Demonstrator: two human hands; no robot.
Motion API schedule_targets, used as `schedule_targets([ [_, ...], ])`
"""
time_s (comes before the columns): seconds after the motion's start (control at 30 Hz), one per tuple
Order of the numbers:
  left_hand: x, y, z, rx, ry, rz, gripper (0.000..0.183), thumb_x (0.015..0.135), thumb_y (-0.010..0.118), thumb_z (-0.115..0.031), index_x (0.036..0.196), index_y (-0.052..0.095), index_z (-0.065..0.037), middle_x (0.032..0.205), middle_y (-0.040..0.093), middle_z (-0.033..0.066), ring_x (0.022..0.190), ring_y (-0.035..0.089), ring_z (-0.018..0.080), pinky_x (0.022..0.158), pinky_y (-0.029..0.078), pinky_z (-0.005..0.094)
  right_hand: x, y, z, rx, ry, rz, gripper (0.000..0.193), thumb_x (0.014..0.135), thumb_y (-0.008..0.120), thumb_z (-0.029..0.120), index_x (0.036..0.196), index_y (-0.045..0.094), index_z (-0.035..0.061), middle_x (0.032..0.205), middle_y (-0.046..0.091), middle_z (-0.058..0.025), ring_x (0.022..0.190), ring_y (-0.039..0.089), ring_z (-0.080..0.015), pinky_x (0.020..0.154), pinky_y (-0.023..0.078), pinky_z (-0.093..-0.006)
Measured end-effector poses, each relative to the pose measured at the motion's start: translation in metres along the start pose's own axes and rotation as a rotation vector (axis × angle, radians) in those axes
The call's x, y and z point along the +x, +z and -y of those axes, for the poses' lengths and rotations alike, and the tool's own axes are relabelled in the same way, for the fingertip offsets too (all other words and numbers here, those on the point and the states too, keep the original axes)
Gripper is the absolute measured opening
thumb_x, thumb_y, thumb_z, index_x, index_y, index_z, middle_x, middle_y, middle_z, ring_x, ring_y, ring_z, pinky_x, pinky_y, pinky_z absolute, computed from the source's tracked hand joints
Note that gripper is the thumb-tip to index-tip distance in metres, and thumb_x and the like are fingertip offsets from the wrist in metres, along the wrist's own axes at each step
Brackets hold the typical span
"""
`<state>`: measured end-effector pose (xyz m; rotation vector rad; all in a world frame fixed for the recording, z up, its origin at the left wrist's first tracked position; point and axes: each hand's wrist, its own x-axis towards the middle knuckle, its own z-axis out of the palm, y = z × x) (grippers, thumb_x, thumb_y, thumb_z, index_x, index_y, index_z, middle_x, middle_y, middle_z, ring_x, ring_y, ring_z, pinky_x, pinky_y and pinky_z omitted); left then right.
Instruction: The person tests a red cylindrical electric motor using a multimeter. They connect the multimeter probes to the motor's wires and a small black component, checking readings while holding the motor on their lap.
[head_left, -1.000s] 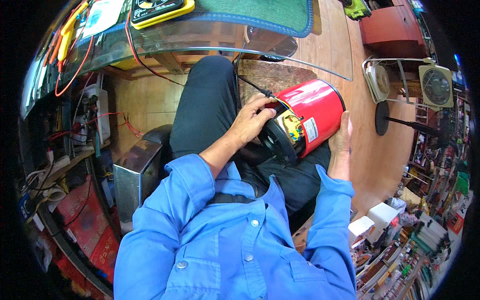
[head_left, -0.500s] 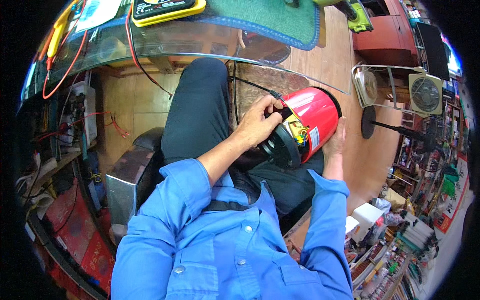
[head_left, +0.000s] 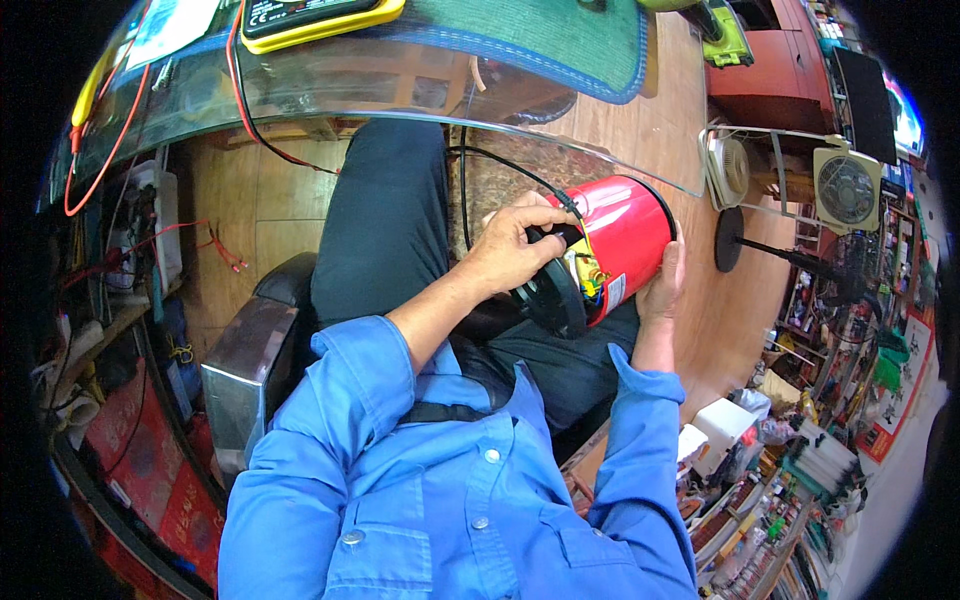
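- I am looking down at a red cylindrical appliance (head_left: 628, 236) that is lying tilted on the lap, over the dark trousers (head_left: 385, 225), just below the curved edge of the glass tabletop (head_left: 300, 85).
- The left hand (head_left: 512, 248) is resting on the open end of the red appliance; its fingers are curled narrow and are pinching a black part (head_left: 553, 236) at the rim, where a black cable (head_left: 500, 165) is coming in from the tabletop side.
- The right hand (head_left: 664, 283) is cupping the far side of the red appliance; the fingers are lying flat against the red wall, holding it steady. I cannot tell how the thumb is placed.
- Inside the open end, beside the left hand, yellow and coloured wires (head_left: 588, 278) are showing, and a black round base cover (head_left: 552, 300) is hanging against the lower rim.
- Above the appliance, on the tabletop, a green mat (head_left: 560, 35) and a yellow meter (head_left: 320, 15) are lying.
- To the right of the appliance, well apart, a small fan (head_left: 846, 188) is standing on the wooden floor.
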<state>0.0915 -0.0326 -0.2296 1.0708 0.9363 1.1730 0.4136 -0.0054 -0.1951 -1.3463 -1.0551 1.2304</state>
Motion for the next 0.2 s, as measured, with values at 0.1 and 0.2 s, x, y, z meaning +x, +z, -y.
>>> schedule_targets([
  [0.1, 0.0009, 0.0010, 0.0009, -0.042, 0.000, 0.027, 0.034, 0.088, 0.079, -0.001, 0.123, 0.083, -0.004, 0.103, 0.063, 0.0050, 0.101, 0.062, 0.0185, 0.095, 0.051, 0.0325, -0.0026, -0.0025, 0.0014, -0.003, 0.000, -0.013, 0.071, 0.116, 0.064, 0.039, 0.170, 0.038, -0.0008, 0.159, 0.060, -0.0186, 0.143, 0.062, -0.0288, 0.123, 0.049, -0.0448],
  [0.2, 0.0008, 0.0011, 0.0016, -0.052, -0.007, 0.078, 0.035, 0.089, 0.078, -0.001, 0.123, 0.083, -0.004, 0.115, 0.066, 0.0097, 0.117, 0.063, 0.0218, 0.105, 0.049, 0.0337, -0.0037, -0.0048, 0.0019, -0.017, 0.005, -0.080, 0.071, 0.116, 0.065, 0.037, 0.170, 0.039, -0.0002, 0.159, 0.061, -0.0186, 0.144, 0.062, -0.0289, 0.123, 0.049, -0.0441],
])
